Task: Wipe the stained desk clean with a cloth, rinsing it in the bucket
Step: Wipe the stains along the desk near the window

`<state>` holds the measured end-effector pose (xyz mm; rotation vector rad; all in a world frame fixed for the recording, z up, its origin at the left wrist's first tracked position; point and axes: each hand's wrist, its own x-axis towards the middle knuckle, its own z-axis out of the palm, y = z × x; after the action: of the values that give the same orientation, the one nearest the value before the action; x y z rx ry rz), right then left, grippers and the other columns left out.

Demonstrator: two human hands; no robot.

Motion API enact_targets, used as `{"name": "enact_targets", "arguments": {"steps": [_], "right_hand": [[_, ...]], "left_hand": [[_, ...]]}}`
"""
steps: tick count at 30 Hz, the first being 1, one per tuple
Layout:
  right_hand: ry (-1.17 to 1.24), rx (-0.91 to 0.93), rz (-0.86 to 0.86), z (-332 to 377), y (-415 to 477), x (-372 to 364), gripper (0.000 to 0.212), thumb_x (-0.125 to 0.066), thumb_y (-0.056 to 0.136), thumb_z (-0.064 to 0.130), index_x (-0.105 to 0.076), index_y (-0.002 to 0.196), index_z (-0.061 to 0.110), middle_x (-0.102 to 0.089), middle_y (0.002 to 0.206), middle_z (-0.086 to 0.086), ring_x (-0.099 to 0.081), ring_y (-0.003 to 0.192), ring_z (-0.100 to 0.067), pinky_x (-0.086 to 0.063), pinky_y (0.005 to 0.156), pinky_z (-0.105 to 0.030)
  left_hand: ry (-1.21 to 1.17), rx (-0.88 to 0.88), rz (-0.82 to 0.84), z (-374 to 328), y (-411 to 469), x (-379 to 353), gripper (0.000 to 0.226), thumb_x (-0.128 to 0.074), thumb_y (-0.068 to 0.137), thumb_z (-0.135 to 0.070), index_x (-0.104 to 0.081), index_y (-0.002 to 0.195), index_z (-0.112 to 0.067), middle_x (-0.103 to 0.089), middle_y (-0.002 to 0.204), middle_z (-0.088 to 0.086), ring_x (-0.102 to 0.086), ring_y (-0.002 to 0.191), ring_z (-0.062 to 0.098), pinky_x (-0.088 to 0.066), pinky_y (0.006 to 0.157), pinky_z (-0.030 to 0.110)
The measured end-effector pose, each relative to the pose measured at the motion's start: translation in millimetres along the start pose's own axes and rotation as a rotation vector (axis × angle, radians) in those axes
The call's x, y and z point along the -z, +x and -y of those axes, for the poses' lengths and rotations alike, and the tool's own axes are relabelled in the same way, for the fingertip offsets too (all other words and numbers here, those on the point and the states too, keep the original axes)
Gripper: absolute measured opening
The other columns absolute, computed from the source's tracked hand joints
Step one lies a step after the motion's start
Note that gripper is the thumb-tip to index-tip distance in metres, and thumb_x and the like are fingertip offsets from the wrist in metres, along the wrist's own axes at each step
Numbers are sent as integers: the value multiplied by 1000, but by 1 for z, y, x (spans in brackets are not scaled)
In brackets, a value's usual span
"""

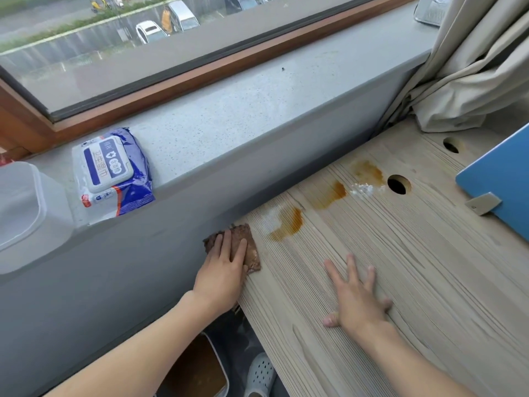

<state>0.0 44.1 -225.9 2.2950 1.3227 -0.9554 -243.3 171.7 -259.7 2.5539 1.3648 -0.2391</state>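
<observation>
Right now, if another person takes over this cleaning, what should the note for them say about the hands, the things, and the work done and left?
Left hand: flat on the brown cloth, pressing it at the desk's left edge.
Right hand: flat on the bare desk, fingers spread, holding nothing.
Bucket: on the floor below the desk edge, brown water inside.
Done: the desk around the hands shows no stain.
Left: three brown stains and white powder, all beyond the cloth; the nearest stain is just ahead of it.
</observation>
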Motion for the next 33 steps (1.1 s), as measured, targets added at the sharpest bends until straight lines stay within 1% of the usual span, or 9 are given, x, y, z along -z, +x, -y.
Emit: {"name": "enact_targets", "arguments": {"steps": [5,9,12,17,20,22,26,30,33], "right_hand": [[21,13,9,-1,-1,1,125,-83,77,41,18,151,51,37,159,1,23,148,-44,-26,104,-78],[22,16,8,-2,-1,1,125,-83,77,40,17,152,49,37,159,0,24,147,-44,-25,104,-79],[15,8,11,0,0,0,126,-83,76,42,18,152,49,38,158,0,24,147,-45,-26,104,-79],[9,-5,22,0,1,1,127,-83,75,42,18,152,49,40,158,0,25,147,-45,-25,105,-79],[8,-1,22,1,2,1,126,-83,76,42,17,152,49,39,158,0,25,147,-45,-25,105,-79],[12,-5,23,1,1,1,126,-83,76,41,17,152,49,39,158,0,25,147,-45,-24,105,-79],[8,-8,21,0,1,1,126,-82,76,42,18,152,49,39,158,0,25,147,-45,-24,105,-79],[9,-5,21,0,1,0,126,-82,76,43,18,152,49,39,158,0,25,147,-45,-25,105,-78],[12,-9,20,1,1,1,127,-83,76,42,19,151,50,40,157,1,25,147,-44,-25,105,-78]], "left_hand": [[-56,127,51,-3,24,13,61,-29,107,-35,-10,159,-11,0,163,28,-3,151,42,-9,123,46],[19,-6,58,-7,-7,-4,65,-65,91,-27,-43,147,-2,-33,151,35,-38,137,52,-40,110,55],[46,-27,21,-2,-9,-6,53,-45,99,-32,-49,144,-4,-41,148,33,-45,133,50,-45,104,53],[-52,19,58,-14,7,5,60,-38,105,-31,-20,158,-9,-5,163,27,-9,150,46,-19,123,51],[31,-92,83,-23,-16,-7,58,-32,100,-36,-41,150,-8,-28,157,29,-32,143,47,-37,113,52],[45,-105,36,-22,-14,-5,62,-22,100,-41,-41,150,-10,-30,156,27,-34,142,45,-36,112,49],[-4,-11,94,-27,6,5,61,-24,106,-40,-8,160,-15,7,164,21,2,152,41,-8,123,46],[21,-136,96,-36,-17,-8,61,-46,99,-37,-34,153,-10,-23,159,26,-29,145,46,-31,115,51],[40,-144,45,-26,-5,-2,62,-23,101,-43,-32,154,-12,-22,160,25,-26,146,45,-29,117,51]]}}
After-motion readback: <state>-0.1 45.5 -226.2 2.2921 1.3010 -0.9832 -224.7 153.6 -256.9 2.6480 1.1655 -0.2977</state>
